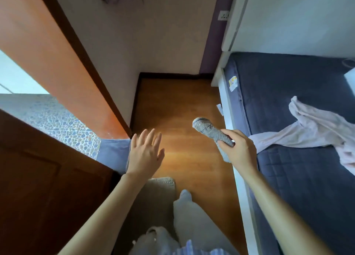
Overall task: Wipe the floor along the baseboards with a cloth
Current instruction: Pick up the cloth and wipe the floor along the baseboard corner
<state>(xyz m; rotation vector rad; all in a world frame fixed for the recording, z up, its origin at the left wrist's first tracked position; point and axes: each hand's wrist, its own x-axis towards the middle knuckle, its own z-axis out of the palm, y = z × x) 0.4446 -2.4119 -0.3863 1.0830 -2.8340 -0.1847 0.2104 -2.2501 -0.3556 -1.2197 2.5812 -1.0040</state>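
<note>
My right hand [239, 151] grips a rolled grey cloth [208, 130], held in the air above the wooden floor [176, 105]; the roll points up and to the left. My left hand [145, 152] hovers over the floor with fingers spread and straight, holding nothing. A dark baseboard [172, 74] runs along the foot of the far wall and continues down the left wall [135, 101] to the door corner.
An orange door frame [57, 66] and a brown door [38, 178] stand at left, with pebble-patterned tiles [63, 120] beyond. A bed with a dark blue mattress [297, 158] and a pale garment [311, 128] fills the right. A small mat [161, 183] and my legs lie below.
</note>
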